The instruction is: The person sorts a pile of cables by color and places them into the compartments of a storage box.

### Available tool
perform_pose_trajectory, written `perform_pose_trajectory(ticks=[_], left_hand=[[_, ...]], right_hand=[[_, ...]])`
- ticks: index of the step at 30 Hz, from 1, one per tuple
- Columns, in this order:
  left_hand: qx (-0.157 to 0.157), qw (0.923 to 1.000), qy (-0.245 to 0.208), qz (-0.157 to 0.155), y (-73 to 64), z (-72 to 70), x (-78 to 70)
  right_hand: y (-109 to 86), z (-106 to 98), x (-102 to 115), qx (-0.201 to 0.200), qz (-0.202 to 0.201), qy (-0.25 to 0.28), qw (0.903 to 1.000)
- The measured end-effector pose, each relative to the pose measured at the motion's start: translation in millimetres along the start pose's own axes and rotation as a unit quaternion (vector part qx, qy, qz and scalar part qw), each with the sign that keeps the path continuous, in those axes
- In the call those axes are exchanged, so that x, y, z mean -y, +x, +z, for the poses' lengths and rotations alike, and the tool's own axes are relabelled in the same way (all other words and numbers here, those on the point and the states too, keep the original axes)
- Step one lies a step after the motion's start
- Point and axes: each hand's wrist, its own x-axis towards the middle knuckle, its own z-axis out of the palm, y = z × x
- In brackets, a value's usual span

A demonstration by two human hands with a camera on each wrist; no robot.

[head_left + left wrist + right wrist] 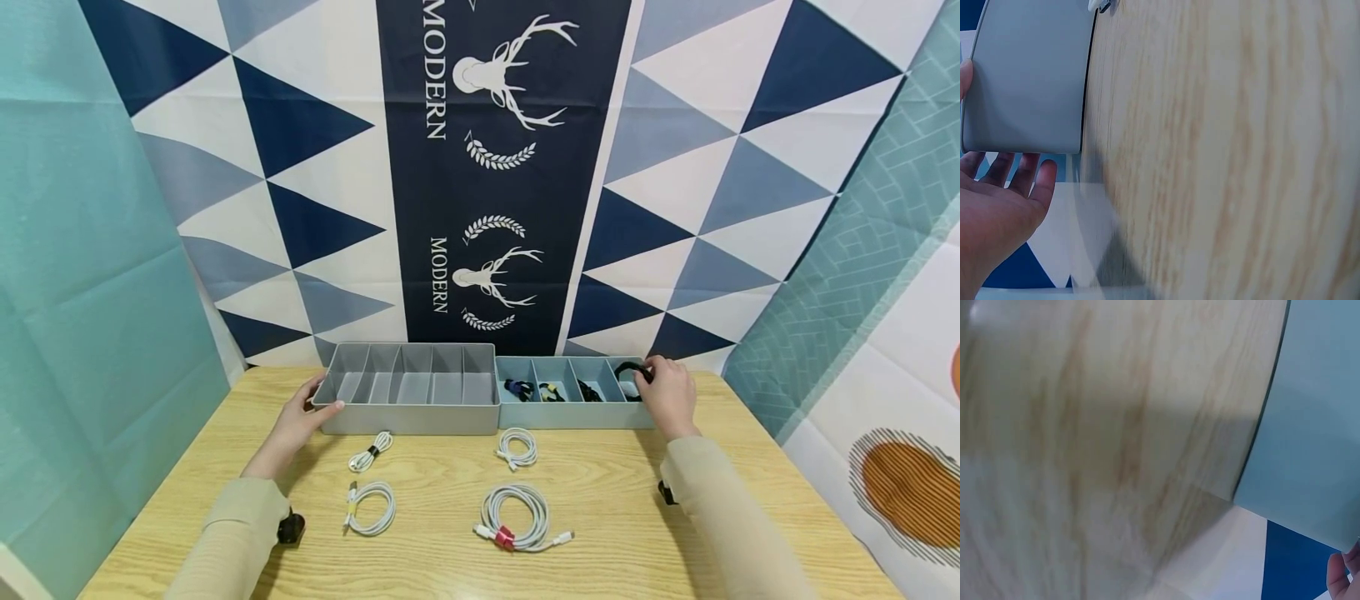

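Note:
At the left end of a grey divided box (408, 419), my left hand (300, 421) rests its thumb at the front rim. Its fairly straight fingers (1025, 172) touch the end wall in the left wrist view. A light-blue divided box (573, 415) adjoins on the right, with dark bundled cables (519, 388) in its compartments. My right hand (672, 396) pinches a black looped cable (633, 367) over the rightmost compartment. In the right wrist view, only its fingertips show by the blue box's corner. The grey box's compartments show bare floors.
In front of the boxes lie coiled white cables: one with a black tie (369, 452), one with a yellow tie (375, 508), a small coil (517, 448) and a larger one with a red tie (516, 518). A patterned curtain (315, 167) hangs behind the wooden table (427, 567).

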Motion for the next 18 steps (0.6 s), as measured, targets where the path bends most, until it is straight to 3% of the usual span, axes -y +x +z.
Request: perform_pose_trajectory(ticks=[7,18], left_hand=[[0.000,1.0000,-0.001,0.004,-2.0,0.0,-3.4],[-0.001,1.0000,-0.002,0.007,-1.1,0.2,-1.4]], right_hand=[[-1.2,3,-3,0.008,0.005,0.005,0.9999],[-5.9,-12,-6,0.053,-0.014,-0.001,0.9985]])
